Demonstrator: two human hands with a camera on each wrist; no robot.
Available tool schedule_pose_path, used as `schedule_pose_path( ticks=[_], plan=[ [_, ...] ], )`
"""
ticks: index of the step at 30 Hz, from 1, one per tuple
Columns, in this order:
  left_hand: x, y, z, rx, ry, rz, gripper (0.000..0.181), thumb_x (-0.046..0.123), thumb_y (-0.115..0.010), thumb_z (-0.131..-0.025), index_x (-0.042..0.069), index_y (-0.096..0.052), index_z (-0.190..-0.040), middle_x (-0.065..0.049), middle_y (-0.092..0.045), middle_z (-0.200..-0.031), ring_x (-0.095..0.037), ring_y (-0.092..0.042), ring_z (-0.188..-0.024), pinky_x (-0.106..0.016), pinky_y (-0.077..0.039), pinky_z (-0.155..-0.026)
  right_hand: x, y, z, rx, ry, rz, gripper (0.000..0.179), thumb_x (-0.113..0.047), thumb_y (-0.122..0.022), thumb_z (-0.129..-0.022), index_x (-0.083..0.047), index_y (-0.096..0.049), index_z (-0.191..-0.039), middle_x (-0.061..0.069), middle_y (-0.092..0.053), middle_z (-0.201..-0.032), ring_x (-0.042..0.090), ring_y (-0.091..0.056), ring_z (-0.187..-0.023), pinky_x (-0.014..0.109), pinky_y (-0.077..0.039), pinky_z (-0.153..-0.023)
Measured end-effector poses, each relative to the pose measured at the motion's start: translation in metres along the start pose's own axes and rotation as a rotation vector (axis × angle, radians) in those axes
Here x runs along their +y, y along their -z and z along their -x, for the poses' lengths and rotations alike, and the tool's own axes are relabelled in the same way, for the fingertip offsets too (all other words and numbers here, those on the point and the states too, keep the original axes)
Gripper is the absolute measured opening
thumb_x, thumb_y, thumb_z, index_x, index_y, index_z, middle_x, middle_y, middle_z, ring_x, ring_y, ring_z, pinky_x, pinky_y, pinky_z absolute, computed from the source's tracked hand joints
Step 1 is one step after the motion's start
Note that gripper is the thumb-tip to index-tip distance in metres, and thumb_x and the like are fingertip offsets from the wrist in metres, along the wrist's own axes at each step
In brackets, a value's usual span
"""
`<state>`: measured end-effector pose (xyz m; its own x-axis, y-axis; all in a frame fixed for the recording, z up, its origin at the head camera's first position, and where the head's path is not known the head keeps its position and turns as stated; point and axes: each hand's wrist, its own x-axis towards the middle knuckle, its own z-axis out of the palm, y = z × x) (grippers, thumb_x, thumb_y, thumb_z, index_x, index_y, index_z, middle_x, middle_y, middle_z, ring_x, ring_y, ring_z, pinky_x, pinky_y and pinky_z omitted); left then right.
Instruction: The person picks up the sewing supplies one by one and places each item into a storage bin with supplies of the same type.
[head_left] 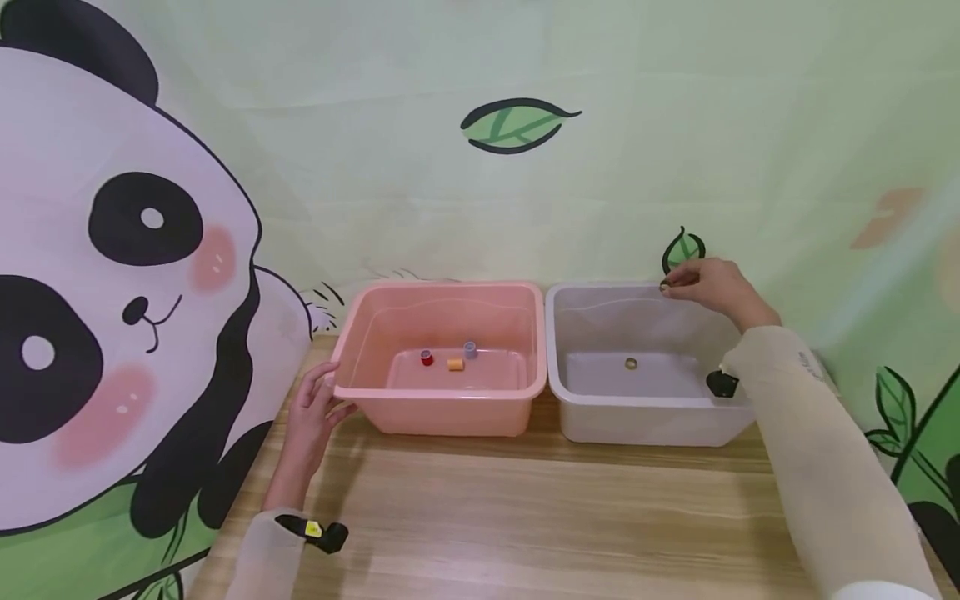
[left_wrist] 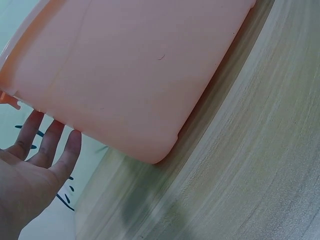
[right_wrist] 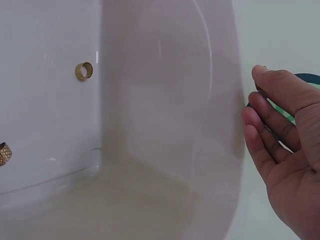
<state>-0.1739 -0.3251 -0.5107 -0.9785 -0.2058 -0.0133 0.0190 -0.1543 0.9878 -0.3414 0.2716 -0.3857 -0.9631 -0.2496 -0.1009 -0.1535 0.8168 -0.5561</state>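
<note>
My left hand (head_left: 311, 404) touches the left rim of the pink basin (head_left: 442, 414), its fingers fairly straight against the edge. In that basin lie a small red cylinder (head_left: 427, 357), an orange one (head_left: 455, 364) and a blue-grey one (head_left: 470, 350). At the back rim of the grey basin (head_left: 652, 422), my right hand (head_left: 712, 287) pinches a small brass-coloured ring (right_wrist: 258, 87), mostly hidden between thumb and index finger. On the grey basin's floor sits a gold ring (right_wrist: 84, 71) with a dotted surface; another gold ring (right_wrist: 4, 153) shows at the left edge of the right wrist view.
Both basins stand side by side on a wood-grain table (head_left: 480, 508), their inner rims nearly together. Close behind hangs a pale green backdrop (head_left: 375, 125) printed with a panda and leaves. My right forearm (head_left: 817, 450) covers the grey basin's right end.
</note>
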Motion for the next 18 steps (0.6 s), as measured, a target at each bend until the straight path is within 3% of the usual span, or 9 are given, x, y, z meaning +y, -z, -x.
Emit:
schedule_pose_path(
  ticks=[10, 18],
  plan=[
    [0.0, -0.001, 0.0, 0.007, 0.01, 0.014, 0.042, 0.035, -0.056, -0.105, 0.016, -0.049, -0.141, -0.003, -0.055, -0.133, -0.01, -0.069, -0.103, -0.035, -0.058, -0.09, 0.007, -0.005, 0.001, -0.005, -0.041, 0.004, 0.04, -0.026, -0.067, -0.099, 0.003, -0.064, -0.126, 0.029, -0.06, -0.129, 0.044, -0.054, -0.118, 0.062, -0.043, -0.101],
    [0.001, 0.001, 0.001, 0.007, 0.018, -0.006, 0.041, 0.037, -0.056, -0.105, 0.02, -0.05, -0.141, -0.004, -0.052, -0.139, -0.018, -0.065, -0.114, -0.035, -0.057, -0.092, 0.016, -0.016, -0.003, 0.007, -0.043, 0.017, 0.04, -0.028, -0.068, -0.098, 0.003, -0.066, -0.124, 0.029, -0.061, -0.128, 0.045, -0.053, -0.118, 0.061, -0.042, -0.099]
  ],
)
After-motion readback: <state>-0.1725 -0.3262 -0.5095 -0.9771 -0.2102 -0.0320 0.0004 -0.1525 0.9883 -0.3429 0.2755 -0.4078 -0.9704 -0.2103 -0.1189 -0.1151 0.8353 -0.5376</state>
